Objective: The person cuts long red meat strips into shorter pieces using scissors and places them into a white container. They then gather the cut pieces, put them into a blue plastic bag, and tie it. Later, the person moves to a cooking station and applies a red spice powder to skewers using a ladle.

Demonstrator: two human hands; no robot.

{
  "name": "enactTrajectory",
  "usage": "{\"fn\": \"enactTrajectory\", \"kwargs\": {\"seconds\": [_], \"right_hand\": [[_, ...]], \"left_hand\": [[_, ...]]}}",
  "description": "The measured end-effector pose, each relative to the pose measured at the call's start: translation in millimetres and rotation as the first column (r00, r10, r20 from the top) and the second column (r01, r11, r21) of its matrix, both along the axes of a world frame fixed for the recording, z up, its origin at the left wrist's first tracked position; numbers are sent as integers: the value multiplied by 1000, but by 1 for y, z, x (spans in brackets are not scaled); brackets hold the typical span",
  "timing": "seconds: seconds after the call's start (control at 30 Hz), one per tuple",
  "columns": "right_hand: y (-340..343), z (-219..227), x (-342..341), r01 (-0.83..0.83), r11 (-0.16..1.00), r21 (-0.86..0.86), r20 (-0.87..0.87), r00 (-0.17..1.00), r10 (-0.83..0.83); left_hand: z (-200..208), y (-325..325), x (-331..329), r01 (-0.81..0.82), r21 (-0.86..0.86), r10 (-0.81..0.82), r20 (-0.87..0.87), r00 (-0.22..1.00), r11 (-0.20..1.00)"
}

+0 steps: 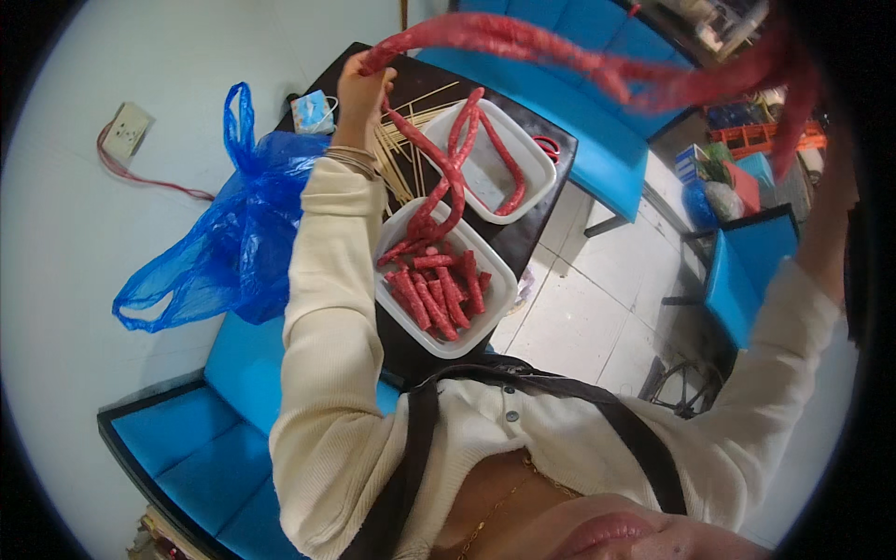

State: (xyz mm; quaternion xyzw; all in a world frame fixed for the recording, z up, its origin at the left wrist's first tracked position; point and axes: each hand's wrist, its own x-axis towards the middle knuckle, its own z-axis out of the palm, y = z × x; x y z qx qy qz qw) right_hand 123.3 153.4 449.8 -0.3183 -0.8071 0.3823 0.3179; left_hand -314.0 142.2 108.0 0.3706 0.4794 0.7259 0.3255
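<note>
A long rope of raw red sausage (pixel 504 37) runs across the top of the view, blurred toward the right. Its left part is gripped in my left hand (pixel 362 91), raised over the dark table, fingers wrapped round the casing. From there the rope drops in twisted loops to two white plastic tubs. My right hand (pixel 833 154) is lifted high at the far right, where the sausage hangs bunched; its fingers are mostly lost in the dark rim. Short cut sausage pieces (pixel 439 294) fill the near tub (pixel 502 313). A sausage loop lies in the far tub (pixel 539 187).
Thin wooden sticks (pixel 401 159) lie on the table (pixel 551 140) beside the tubs, with red-handled scissors (pixel 548 147) at its edge. A blue plastic bag (pixel 252 224) sits on the left, near a small blue-and-white pack (pixel 315 112). Blue padded benches (pixel 607 168) stand around.
</note>
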Motion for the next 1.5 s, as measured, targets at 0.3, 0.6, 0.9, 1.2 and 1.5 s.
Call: {"fn": "enactTrajectory", "kwargs": {"seconds": [0.3,0.6,0.9,1.2,1.5], "right_hand": [[-20,-213,-119,-6,934,-356,-294,950,-106],[-62,-305,-232,-321,894,-313,-713,701,2],[-61,-328,-276,-399,863,-308,-875,476,-92],[-80,-284,-260,-666,673,-323,-946,252,-205],[-107,-273,-248,-551,769,-326,-610,744,274]], "left_hand": [[132,-74,27,-87,496,498,-867,-3,864],[187,-100,122,-215,562,558,-826,-83,799],[169,-118,171,-241,536,544,-838,-42,809],[178,-148,111,148,445,376,-861,343,883],[122,-199,56,-132,148,129,32,991,980]]}}
